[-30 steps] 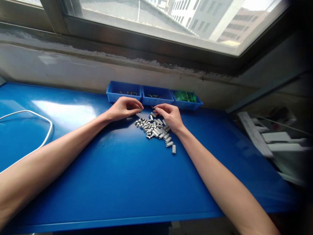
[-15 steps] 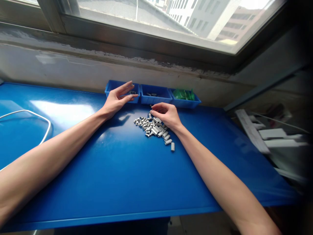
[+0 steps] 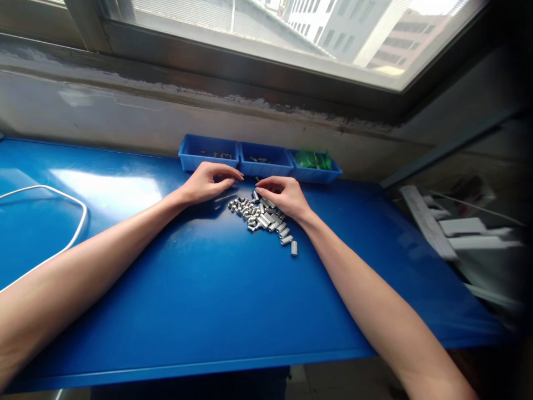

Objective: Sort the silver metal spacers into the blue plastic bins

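A pile of silvery metal pieces (image 3: 264, 215) lies on the blue table; short nut-like ones gather on its left, longer sleeve-like ones on its right. My left hand (image 3: 210, 182) hovers left of the pile, in front of the left blue bin (image 3: 191, 161), thumb and fingers apart with nothing visible between them. At the pile's far edge is my right hand (image 3: 287, 194), thumb and index finger brought together. A tiny dark bit shows at those fingertips, too small to name. Small metal pieces also lie inside the left bin and the middle blue bin (image 3: 266, 170).
The right blue bin (image 3: 316, 176) holds a green plastic bag (image 3: 312, 160). All three bins stand in a row by the wall under the window (image 3: 258, 33). A white cable (image 3: 81, 222) curves across the table's left side. White objects (image 3: 470, 233) stand beyond the right edge.
My left hand has come out from over the left bin, down and to the right towards the pile, its fingers drawing closer together. The right hand stays almost in place.
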A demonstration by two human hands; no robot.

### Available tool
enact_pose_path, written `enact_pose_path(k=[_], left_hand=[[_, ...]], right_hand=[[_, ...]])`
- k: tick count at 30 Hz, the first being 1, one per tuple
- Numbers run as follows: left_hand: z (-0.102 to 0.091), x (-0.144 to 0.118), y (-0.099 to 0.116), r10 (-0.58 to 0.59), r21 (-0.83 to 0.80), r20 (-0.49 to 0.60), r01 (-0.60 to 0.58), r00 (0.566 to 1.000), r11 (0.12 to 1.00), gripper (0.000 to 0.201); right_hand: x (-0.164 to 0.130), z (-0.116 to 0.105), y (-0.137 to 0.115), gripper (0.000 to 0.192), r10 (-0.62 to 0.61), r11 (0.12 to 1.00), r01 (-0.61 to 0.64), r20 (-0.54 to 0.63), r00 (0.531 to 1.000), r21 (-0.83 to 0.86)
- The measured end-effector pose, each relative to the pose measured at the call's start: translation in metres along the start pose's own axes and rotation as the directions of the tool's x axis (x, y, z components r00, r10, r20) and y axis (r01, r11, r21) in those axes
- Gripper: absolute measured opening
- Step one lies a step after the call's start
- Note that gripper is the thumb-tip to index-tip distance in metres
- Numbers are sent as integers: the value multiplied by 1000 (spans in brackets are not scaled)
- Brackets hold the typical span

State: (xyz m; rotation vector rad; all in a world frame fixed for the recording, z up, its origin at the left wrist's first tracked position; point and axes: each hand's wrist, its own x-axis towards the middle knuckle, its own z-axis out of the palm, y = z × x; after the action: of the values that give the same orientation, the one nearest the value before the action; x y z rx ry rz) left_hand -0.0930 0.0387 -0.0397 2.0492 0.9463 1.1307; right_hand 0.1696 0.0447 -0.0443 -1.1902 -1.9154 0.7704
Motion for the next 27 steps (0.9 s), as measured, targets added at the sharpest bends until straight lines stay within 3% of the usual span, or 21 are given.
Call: enact_pose_path(k=[7, 16, 27], left_hand=[[0, 0, 4, -45, 38, 38, 44, 998, 998, 29], [0, 0, 4, -42, 50, 50, 40, 998, 998, 29], [-1, 0, 4, 4, 87, 96, -12, 995, 996, 32]], right_hand=[[0, -2, -3, 20, 39, 999, -40, 24, 999, 31], [1, -1, 1, 34, 29, 994, -32, 31, 999, 101], [4, 3, 5, 36, 40, 916, 21, -142, 989, 402]])
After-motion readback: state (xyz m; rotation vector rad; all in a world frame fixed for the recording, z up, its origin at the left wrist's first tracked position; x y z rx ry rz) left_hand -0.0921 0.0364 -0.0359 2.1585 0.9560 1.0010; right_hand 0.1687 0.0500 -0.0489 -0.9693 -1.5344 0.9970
